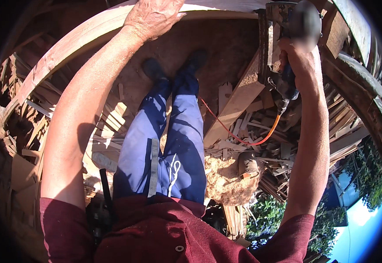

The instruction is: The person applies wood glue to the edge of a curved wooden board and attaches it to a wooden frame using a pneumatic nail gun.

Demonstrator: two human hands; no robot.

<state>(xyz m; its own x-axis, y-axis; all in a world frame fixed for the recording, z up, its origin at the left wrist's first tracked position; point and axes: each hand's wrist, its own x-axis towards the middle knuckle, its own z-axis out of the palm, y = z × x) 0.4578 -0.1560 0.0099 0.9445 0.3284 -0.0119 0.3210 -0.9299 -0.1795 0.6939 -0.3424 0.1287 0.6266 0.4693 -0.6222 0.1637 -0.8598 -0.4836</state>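
A long pale wooden board (81, 39) spans the upper part of the view, its outline curved there. My left hand (153, 18) grips this board near the top edge, with the thumb along its near side; the fingertips are partly cut off. In my right hand (302, 59) is a nail gun (287, 83), closed round its handle, with its nose end up by the board's right part. A blurred round patch covers the gun's upper part. From the handle's lower end runs an orange air hose (267, 136), curving left toward my legs.
A squared timber (237, 101) leans diagonally near the gun. Wood offcuts (112, 120) and scrap strips (276, 171) lie piled on both sides. A sawdust-coloured block (224, 179) sits right of my legs, with a brown cylindrical object (248, 164) on it. Curved timbers (362, 83) stand far right.
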